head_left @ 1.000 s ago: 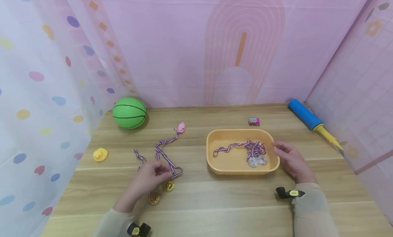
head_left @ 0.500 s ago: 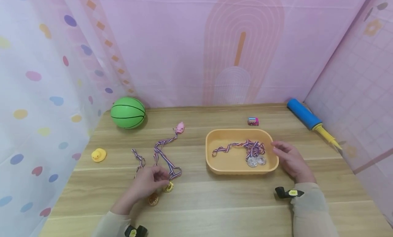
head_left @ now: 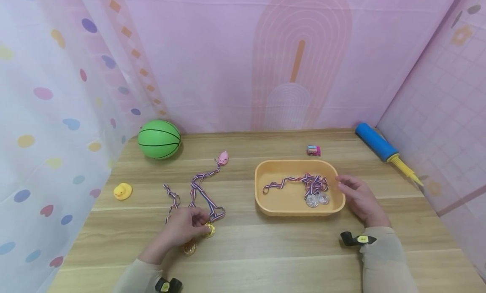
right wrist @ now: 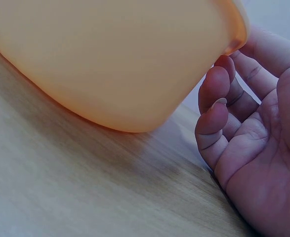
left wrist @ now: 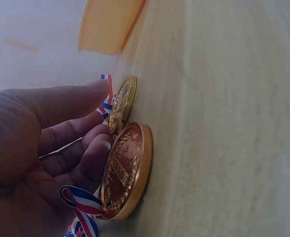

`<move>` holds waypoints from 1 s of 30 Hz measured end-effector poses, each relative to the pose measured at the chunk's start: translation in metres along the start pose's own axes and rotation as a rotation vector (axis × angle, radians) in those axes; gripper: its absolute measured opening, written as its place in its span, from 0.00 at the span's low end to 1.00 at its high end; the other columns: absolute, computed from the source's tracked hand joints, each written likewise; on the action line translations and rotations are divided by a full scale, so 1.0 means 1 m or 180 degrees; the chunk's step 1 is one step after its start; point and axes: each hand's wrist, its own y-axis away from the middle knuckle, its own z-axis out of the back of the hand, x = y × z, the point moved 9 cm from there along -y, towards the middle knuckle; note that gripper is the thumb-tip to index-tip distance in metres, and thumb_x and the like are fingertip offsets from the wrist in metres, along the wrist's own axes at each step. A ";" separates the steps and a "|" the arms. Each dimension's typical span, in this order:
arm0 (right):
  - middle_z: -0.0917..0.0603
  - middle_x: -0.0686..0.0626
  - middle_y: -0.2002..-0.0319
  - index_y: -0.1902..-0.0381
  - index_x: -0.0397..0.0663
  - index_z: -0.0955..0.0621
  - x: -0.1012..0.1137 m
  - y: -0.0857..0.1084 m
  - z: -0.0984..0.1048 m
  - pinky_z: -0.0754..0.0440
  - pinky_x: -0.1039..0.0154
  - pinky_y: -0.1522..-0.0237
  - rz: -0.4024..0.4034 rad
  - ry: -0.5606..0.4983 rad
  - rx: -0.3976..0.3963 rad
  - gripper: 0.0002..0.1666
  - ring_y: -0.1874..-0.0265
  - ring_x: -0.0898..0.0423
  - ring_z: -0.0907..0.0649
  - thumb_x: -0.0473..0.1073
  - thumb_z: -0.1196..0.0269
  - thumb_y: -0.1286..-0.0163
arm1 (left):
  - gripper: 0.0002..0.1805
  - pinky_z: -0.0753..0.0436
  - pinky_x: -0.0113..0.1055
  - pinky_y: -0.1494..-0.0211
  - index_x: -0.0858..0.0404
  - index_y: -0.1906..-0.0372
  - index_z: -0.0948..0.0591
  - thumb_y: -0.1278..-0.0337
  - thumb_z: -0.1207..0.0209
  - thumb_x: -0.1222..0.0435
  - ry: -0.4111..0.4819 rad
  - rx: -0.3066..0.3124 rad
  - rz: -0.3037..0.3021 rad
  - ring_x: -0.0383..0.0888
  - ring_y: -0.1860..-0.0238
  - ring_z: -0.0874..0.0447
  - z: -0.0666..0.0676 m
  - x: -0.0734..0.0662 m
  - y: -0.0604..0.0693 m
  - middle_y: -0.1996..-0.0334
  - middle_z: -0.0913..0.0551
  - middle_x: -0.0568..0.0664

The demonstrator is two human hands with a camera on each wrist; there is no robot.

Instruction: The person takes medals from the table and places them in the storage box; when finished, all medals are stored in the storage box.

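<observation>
My left hand [head_left: 184, 226] is low over the table, its thumb by the gold medal [head_left: 209, 230]. In the left wrist view the thumb is straight, the other fingers bend beside the gold medal [left wrist: 122, 104], and no firm grip shows. Closer to the wrist lies a bronze-coloured medal [left wrist: 127, 170] with a striped ribbon [left wrist: 83, 201]. My right hand [head_left: 362, 200] holds the right rim of the yellow-orange plastic basin [head_left: 271, 206], fingertips at its edge. Inside the basin are two silver medals [head_left: 312, 200] with tangled ribbons [head_left: 313, 183].
A pink toy pig [head_left: 223, 158] sits at the far end of the gold medal's ribbon. Around the table are a green ball [head_left: 159, 139], a yellow duck [head_left: 122, 191], a small toy bus [head_left: 313, 150] and a blue-yellow pump [head_left: 379, 145]. Curtains hang behind and at the sides.
My left hand has shifted slightly down and left, closer to the gold medal. The right hand stays at the basin's rim.
</observation>
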 end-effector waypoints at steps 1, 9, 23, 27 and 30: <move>0.20 0.58 0.58 0.57 0.55 0.16 0.000 0.000 0.000 0.25 0.70 0.52 0.0010 -0.0013 0.0003 0.15 0.55 0.61 0.25 0.30 0.45 0.30 | 0.14 0.22 0.29 0.67 0.58 0.66 0.17 0.60 0.26 0.61 0.0007 0.0010 0.0017 0.38 0.71 0.23 0.000 0.001 0.000 0.74 0.20 0.40; 0.20 0.58 0.57 0.56 0.55 0.16 0.000 0.000 0.000 0.26 0.70 0.52 0.0028 -0.0017 -0.0007 0.16 0.55 0.62 0.25 0.31 0.45 0.29 | 0.16 0.23 0.29 0.67 0.57 0.66 0.17 0.65 0.24 0.61 -0.0072 0.0044 -0.0009 0.37 0.72 0.23 -0.002 0.002 -0.001 0.74 0.20 0.40; 0.21 0.58 0.57 0.57 0.56 0.16 0.000 0.001 0.001 0.26 0.71 0.52 -0.0004 0.0065 -0.0026 0.15 0.54 0.61 0.26 0.32 0.45 0.29 | 0.14 0.25 0.31 0.66 0.57 0.66 0.17 0.62 0.26 0.65 -0.0223 0.0072 0.0059 0.38 0.71 0.26 -0.004 -0.001 0.000 0.74 0.22 0.41; 0.21 0.58 0.57 0.56 0.55 0.16 0.001 0.001 0.000 0.26 0.70 0.52 0.0041 0.0027 -0.0008 0.16 0.54 0.61 0.26 0.30 0.46 0.29 | 0.14 0.26 0.32 0.65 0.56 0.66 0.17 0.62 0.25 0.63 -0.0305 0.0071 0.0068 0.38 0.71 0.27 -0.004 -0.002 -0.001 0.74 0.22 0.40; 0.21 0.58 0.58 0.56 0.55 0.16 0.002 0.002 -0.001 0.26 0.70 0.52 0.0046 0.0011 0.0013 0.17 0.55 0.61 0.26 0.30 0.46 0.29 | 0.16 0.26 0.32 0.65 0.55 0.66 0.16 0.64 0.25 0.58 -0.0361 0.0064 0.0051 0.37 0.71 0.27 -0.004 -0.004 -0.001 0.75 0.23 0.39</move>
